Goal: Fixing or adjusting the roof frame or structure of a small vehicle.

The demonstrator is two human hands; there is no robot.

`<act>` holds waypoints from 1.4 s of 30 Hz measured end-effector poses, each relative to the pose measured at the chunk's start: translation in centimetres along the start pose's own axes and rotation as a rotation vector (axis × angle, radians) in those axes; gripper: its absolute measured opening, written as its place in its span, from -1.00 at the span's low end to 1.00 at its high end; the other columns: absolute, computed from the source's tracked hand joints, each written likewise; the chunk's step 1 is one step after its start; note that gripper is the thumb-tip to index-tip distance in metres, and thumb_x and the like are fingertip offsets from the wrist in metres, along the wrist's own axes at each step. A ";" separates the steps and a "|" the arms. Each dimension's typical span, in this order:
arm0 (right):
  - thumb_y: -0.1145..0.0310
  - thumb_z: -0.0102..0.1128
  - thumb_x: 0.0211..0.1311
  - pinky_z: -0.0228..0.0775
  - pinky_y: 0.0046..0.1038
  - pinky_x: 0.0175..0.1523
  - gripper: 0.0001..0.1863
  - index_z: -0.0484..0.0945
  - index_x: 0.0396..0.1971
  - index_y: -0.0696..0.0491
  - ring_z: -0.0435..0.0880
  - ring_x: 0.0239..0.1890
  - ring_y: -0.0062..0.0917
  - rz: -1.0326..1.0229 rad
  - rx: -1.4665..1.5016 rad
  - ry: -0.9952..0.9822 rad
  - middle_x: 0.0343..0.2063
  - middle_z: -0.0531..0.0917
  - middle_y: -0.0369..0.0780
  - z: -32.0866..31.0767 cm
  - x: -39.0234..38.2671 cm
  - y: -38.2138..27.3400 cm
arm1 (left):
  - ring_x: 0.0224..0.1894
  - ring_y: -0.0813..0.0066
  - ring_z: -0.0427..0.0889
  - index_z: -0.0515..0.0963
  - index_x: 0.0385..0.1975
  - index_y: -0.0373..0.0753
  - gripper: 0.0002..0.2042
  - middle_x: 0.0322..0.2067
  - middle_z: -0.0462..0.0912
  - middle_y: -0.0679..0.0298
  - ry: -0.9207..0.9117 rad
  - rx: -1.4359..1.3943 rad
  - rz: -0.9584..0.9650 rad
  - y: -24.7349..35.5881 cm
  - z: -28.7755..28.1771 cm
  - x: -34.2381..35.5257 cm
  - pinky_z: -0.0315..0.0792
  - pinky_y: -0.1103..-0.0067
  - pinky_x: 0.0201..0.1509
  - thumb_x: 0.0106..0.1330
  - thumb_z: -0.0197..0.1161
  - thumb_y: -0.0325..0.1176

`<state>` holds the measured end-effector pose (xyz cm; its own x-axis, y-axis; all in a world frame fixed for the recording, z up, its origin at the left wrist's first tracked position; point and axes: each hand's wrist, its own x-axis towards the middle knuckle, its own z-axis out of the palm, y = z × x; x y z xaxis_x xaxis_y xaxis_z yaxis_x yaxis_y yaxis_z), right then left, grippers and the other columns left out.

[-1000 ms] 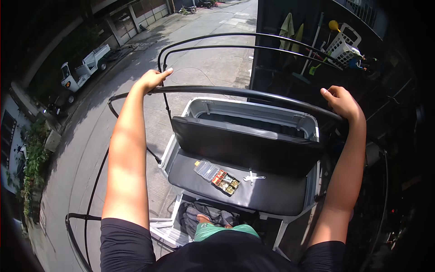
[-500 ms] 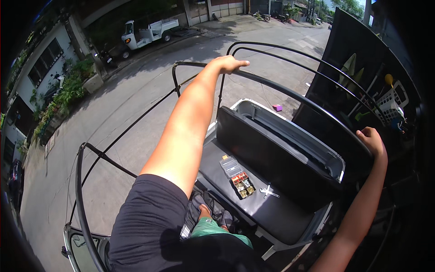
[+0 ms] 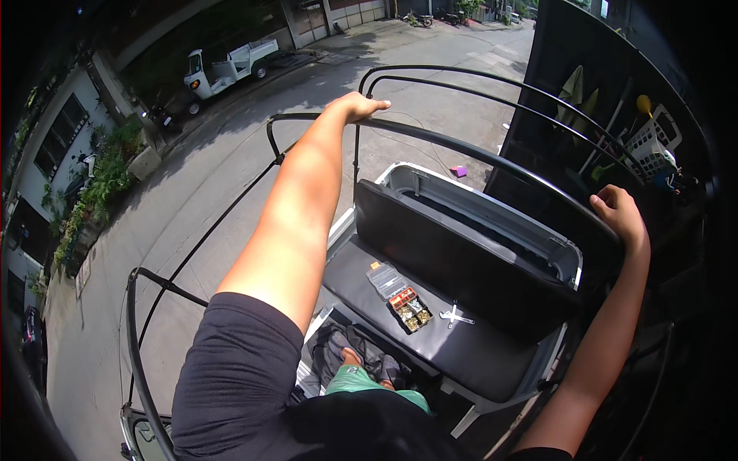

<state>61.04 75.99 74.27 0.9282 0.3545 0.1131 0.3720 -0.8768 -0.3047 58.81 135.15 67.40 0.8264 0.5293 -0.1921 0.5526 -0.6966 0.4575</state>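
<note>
Both my hands are on a black tubular roof frame (image 3: 477,155) that curves over an open vehicle body. My left hand (image 3: 355,106) grips the tube near its far corner, thumb stretched along it, other fingers mostly hidden. At the right end my right hand (image 3: 623,215) is curled over the same tube. Below, on a black padded seat (image 3: 484,363), lies an opened organizer box (image 3: 413,309) with small brass and silver hardware in its compartments, its clear lid (image 3: 390,281) folded back. Beside it two wrenches (image 3: 457,316) lie crossed.
A black backrest (image 3: 453,257) rises behind the seat. Further bars (image 3: 461,73) arch beyond it. On the right stands a dark panel (image 3: 561,84) with a white basket (image 3: 653,144). A white three-wheeler (image 3: 231,69) is parked across the street. My feet (image 3: 350,356) are beside the seat.
The view has shifted slightly, so the frame and seat sit a little further left. Both hands keep their places on the tube; the box and wrenches lie unmoved.
</note>
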 end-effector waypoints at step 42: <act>-0.25 0.02 0.37 0.32 -0.51 -0.45 -0.29 0.65 -0.53 0.19 0.50 -0.65 -0.59 0.551 0.307 0.371 -0.70 0.60 -0.26 -0.5 -4.1 -3.1 | 0.07 0.32 0.63 0.66 0.06 0.00 -0.48 0.00 0.67 0.15 0.235 0.063 1.067 12.6 -1.0 -5.3 0.41 0.44 0.19 0.27 0.28 0.22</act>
<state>56.07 77.07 75.24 0.9422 -0.2924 0.1633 -0.1183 -0.7467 -0.6546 61.27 124.08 75.00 0.8457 -0.2865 0.4503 -0.4249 -0.8719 0.2433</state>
